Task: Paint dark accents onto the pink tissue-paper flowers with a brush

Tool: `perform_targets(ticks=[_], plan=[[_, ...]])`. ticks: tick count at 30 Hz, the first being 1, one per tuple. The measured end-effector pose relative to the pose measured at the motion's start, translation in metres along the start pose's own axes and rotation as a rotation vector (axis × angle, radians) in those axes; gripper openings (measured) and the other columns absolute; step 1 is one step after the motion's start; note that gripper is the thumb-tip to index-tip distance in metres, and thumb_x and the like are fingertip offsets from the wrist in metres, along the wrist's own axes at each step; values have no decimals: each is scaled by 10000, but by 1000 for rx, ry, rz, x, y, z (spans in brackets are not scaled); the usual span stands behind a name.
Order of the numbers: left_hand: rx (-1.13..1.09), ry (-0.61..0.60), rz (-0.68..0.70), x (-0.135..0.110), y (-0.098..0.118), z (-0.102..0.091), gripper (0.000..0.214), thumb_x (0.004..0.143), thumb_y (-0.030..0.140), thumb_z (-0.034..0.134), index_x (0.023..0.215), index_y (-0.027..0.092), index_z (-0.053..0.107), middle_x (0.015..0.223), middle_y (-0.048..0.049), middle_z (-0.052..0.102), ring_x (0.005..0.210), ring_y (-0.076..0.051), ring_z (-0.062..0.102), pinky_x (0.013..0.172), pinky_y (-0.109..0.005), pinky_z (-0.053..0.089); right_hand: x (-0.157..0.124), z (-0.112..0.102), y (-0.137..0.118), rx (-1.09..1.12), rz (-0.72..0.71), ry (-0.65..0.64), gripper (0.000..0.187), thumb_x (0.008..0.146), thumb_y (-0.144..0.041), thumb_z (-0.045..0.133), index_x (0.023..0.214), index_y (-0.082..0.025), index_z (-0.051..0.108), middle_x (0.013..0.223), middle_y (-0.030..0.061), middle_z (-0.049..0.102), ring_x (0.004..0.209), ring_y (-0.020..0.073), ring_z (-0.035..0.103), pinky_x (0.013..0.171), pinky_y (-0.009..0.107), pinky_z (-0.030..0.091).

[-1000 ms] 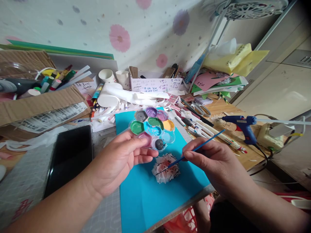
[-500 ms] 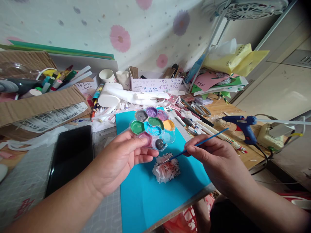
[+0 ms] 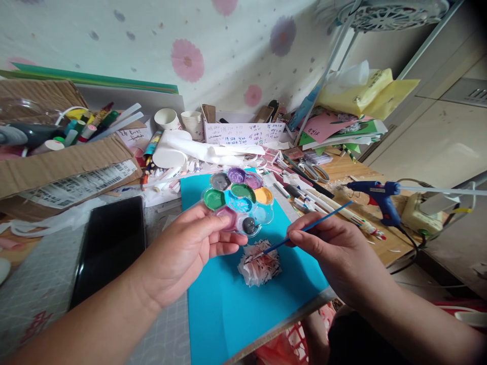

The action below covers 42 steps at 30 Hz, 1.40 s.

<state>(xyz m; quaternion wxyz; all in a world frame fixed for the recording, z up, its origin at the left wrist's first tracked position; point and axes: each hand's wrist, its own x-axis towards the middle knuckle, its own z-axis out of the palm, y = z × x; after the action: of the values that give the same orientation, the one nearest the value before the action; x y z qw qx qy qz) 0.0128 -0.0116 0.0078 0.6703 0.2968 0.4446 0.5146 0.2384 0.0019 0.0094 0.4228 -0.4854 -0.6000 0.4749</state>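
My left hand (image 3: 198, 235) grips the near left rim of a clear flower-shaped paint palette (image 3: 262, 215), thumb on top and fingers below. Its wells hold green, purple, grey, yellow, blue and black paint. Between thumb and fingers of my right hand (image 3: 323, 241) is a thin blue paintbrush (image 3: 317, 221), slanting down to the left. The brush's tip is over or on a crumpled white paper piece (image 3: 259, 271) with reddish and dark streaks; contact cannot be made out. That piece lies on a blue sheet (image 3: 224, 314) below the palette.
A black phone (image 3: 110, 248) lies left on a grey cutting mat (image 3: 163, 334). Behind it stands a cardboard box (image 3: 68, 172) of supplies. To the right are scattered markers (image 3: 323, 205), scissors (image 3: 314, 171) and a blue glue gun (image 3: 380, 192) with its cord. Paper cups (image 3: 167, 119) stand at the back.
My right hand and the paintbrush have shifted very slightly left. My left hand and the palette stay nearly where they were.
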Motion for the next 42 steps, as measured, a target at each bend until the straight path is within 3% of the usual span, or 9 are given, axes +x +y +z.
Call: perform_targets(ticks=[10, 24, 30, 36, 42], plan=[[6, 31, -12, -1, 3, 2, 144, 690, 226, 831, 708, 193, 692, 721, -30, 775, 717, -231, 761, 633, -301, 575, -5, -5, -1, 25, -10, -62, 228, 701, -431, 858, 705, -237, 740, 707, 13, 706, 673, 153, 599, 644, 253, 478], [13, 21, -8, -2, 3, 1, 126, 740, 214, 793, 723, 187, 672, 744, -25, 784, 728, -225, 764, 648, -301, 575, -5, -3, -3, -77, -174, -81, 40, 780, -290, 802, 773, -259, 777, 741, -6, 753, 706, 116, 672, 692, 189, 513], [25, 23, -14, -4, 3, 3, 113, 792, 209, 760, 746, 191, 658, 764, -25, 787, 717, -199, 752, 648, -288, 558, -5, -8, 2, 131, -180, -28, 38, 789, -322, 822, 811, -309, 794, 779, -20, 767, 736, 114, 666, 674, 178, 517], [18, 48, -16, -3, 2, 4, 99, 799, 165, 714, 717, 192, 665, 720, -27, 771, 697, -227, 762, 623, -301, 568, 3, -13, 5, 275, -207, 117, 85, 765, -330, 853, 816, -298, 793, 811, -33, 776, 771, 101, 671, 712, 163, 521], [10, 50, -25, -3, 1, 5, 151, 791, 150, 712, 661, 197, 652, 711, -25, 768, 691, -233, 768, 595, -285, 573, 7, -10, 7, 254, -114, 54, 106, 748, -351, 864, 788, -286, 791, 735, -29, 745, 707, 91, 638, 633, 165, 482]])
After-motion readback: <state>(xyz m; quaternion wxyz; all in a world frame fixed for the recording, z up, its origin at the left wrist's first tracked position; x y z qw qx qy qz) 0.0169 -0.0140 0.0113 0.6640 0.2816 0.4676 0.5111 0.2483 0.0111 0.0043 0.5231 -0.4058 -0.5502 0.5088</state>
